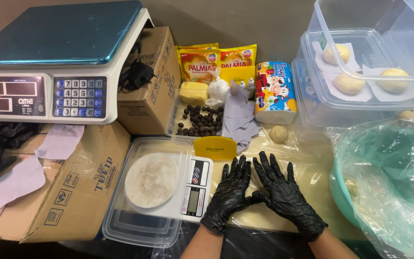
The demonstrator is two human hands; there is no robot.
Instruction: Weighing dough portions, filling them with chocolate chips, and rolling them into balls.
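Two bare forearms enter from the bottom edge, cut off at the elbows, both hands in black gloves. Left hand (pixel 229 192) and right hand (pixel 283 194) lie palm-down side by side on the plastic-covered work surface (pixel 307 168), fingers stretched out and spread, thumbs meeting between them; neither grasps anything, and whether something lies flattened beneath the palms cannot be told.

Nearest loose piece is a small pale dough ball (pixel 279 134), round and matte, resting on the plastic well beyond the right hand's fingertips, just below a printed carton (pixel 274 91). A yellow scraper (pixel 215 148) sits just beyond the left hand's fingertips, by a small digital scale (pixel 197 184) that carries a clear tub (pixel 120 225) holding a white bowl (pixel 151 180) of something pale and grainy.

Far right, a green basin (pixel 343 196) under crumpled clear film is cut off by the frame; its contents are hard to make out. Stacked clear containers (pixel 312 96) above hold more dough balls on paper squares.
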